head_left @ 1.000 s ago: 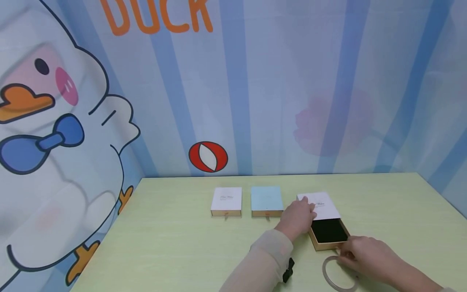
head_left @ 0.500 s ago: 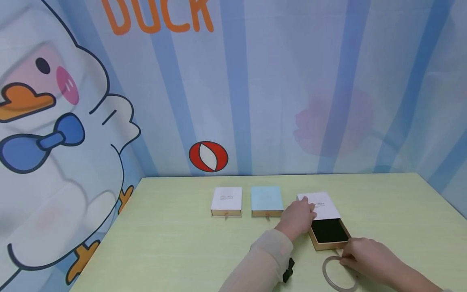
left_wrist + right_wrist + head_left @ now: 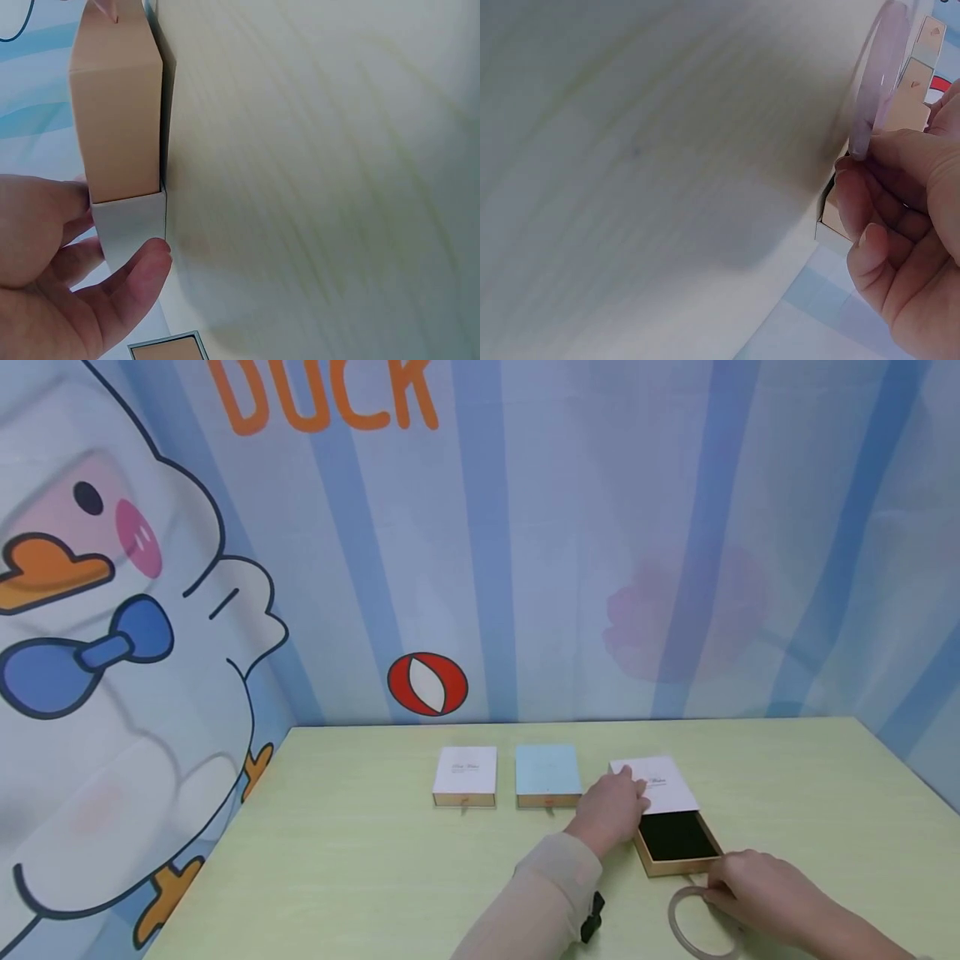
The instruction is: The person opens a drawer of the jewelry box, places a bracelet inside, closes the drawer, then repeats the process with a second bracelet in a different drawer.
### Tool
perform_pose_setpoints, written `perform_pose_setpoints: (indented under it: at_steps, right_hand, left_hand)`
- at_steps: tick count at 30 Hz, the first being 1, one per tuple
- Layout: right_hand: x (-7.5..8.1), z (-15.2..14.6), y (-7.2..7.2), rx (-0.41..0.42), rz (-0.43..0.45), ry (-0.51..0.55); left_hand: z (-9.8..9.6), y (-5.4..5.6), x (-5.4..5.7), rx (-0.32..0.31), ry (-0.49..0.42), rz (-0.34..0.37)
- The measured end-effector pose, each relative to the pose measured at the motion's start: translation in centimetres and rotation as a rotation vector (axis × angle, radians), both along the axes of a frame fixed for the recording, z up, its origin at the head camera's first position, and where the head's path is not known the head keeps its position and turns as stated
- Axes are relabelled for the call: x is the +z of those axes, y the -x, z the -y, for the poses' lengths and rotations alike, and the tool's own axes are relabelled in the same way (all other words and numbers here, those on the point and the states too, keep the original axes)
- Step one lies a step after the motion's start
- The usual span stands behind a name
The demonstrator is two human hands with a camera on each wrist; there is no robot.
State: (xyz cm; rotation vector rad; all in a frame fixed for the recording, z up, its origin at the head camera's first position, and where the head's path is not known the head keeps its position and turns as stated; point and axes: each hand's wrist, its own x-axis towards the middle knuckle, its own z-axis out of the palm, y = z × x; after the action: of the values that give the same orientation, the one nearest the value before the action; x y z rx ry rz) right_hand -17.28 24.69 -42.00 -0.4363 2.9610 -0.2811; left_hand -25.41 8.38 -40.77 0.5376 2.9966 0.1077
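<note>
A white drawer box [image 3: 660,783] stands at the right with its tan drawer [image 3: 678,865] slid partway out, showing a black lining. My left hand [image 3: 609,810] grips the box's white sleeve by its sides, and the left wrist view shows the fingers around that sleeve [image 3: 131,225]. Just in front of the drawer, my right hand [image 3: 765,893] pinches a pale lilac bangle [image 3: 678,920] between thumb and forefinger. In the right wrist view the bangle [image 3: 881,75] stands tilted up, seen nearly edge-on.
Farther left on the pale green table [image 3: 360,852] sit a closed white box [image 3: 465,770] and a closed light blue box [image 3: 547,770], each with a small ribbon tab. A striped curtain [image 3: 555,527] with a cartoon duck hangs behind the table.
My right hand has shifted slightly to the right, and the bangle has moved a little right with it, its near edge turning. The left hand and the boxes keep their places.
</note>
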Motion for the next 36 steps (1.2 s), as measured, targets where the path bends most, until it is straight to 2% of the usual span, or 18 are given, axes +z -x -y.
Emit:
perform_pose_setpoints:
  at_steps: [13,24,36]
  right_hand:
    - [0.0,0.08,0.21,0.019,0.014,0.008]
    - [0.23,-0.09,0.2,0.043,-0.004,0.032]
    - [0.4,-0.04,0.63,0.02,0.051,0.025]
  left_hand:
    - [0.01,0.21,-0.44,-0.014,0.004,-0.016]
    - [0.07,0.08,-0.04,0.001,-0.003,-0.008]
    - [0.07,-0.08,0.03,0.004,-0.012,0.001]
